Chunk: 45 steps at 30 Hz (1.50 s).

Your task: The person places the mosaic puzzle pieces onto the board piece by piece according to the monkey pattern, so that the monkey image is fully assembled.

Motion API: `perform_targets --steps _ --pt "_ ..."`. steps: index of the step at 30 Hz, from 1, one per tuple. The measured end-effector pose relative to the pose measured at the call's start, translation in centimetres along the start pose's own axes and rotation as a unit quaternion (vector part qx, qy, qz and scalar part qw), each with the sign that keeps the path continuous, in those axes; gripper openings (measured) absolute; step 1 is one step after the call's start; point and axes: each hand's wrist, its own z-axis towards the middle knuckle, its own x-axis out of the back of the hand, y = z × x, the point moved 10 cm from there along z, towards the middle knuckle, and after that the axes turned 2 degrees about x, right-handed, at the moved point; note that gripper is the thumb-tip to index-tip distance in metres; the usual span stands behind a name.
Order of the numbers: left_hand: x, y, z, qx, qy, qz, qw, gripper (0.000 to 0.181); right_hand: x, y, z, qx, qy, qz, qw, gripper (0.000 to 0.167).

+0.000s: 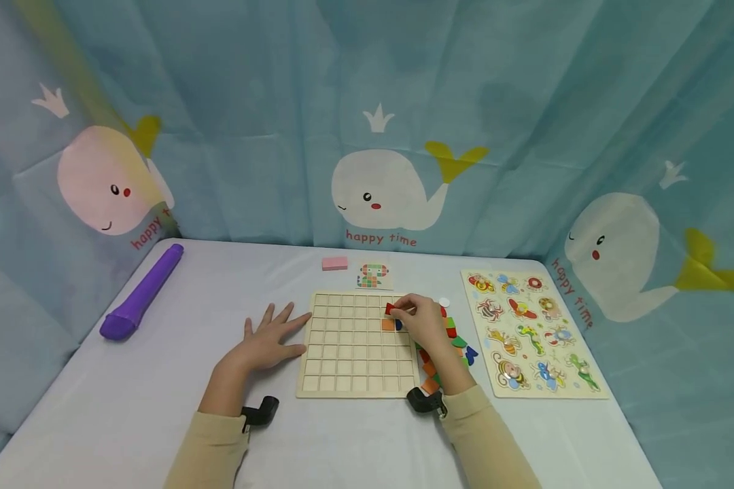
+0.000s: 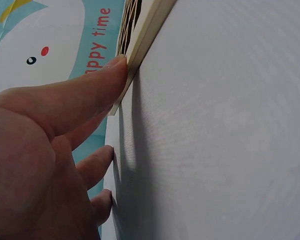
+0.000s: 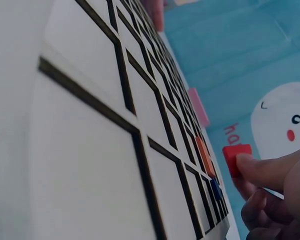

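Observation:
My right hand [image 1: 423, 324] pinches a red tile [image 3: 236, 156] between thumb and finger, held just above the upper right part of a wooden grid board [image 1: 342, 367]. Below it, an orange square tile [image 1: 388, 324] sits in a cell, with a blue tile [image 1: 399, 325] in the cell beside it, partly hidden by the hand. My left hand [image 1: 268, 345] lies with spread, straight fingers at the board's left edge. In the left wrist view its thumb touches the edge of the board [image 2: 149, 35].
Loose coloured tiles [image 1: 429, 369] lie right of the board, partly under my forearm. Behind it are a pattern card [image 1: 374, 275] and a pink block [image 1: 334, 263]. An insect puzzle board [image 1: 535, 333] lies at right, a purple microphone-shaped object [image 1: 143, 292] at left.

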Motion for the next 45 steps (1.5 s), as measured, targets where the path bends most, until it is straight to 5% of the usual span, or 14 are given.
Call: perform_targets --steps 18,26,35,45 --pt "-0.1 -0.5 0.0 -0.003 0.004 -0.007 1.0000 0.072 -1.5 0.0 0.5 0.008 -0.012 -0.062 0.9979 0.011" --pt "0.0 -0.7 0.0 -0.004 0.005 -0.006 1.0000 0.072 -1.7 -1.3 0.2 0.055 -0.035 -0.139 0.9882 0.020" --pt "0.0 -0.3 0.2 -0.007 0.000 0.002 1.0000 0.071 -1.4 -1.6 -0.6 0.042 -0.067 -0.166 0.9829 0.026" --pt "-0.1 -0.4 0.1 -0.003 -0.001 0.002 1.0000 0.071 -1.6 -2.0 -0.7 0.083 -0.092 -0.271 0.9547 0.034"
